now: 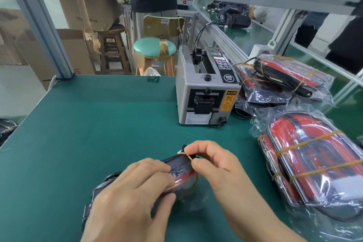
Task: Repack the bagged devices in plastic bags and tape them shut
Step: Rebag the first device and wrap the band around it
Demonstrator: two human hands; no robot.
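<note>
We saw one bagged device (182, 175) lying on the green counter (98, 124) near its front edge, a black and red unit in a clear plastic bag, tilted with its far end raised. A tan rubber band (189, 158) looped around that far end. To the right lay a larger bagged device (314, 167), red and black under crinkled clear plastic, crossed by several tan rubber bands and stretched lengthwise toward the counter's right front corner. Farther back on the right sat a pile of bagged devices (282, 82), the topmost black with red, also bound with rubber bands, just beside the grey tape dispenser (206, 88).
</note>
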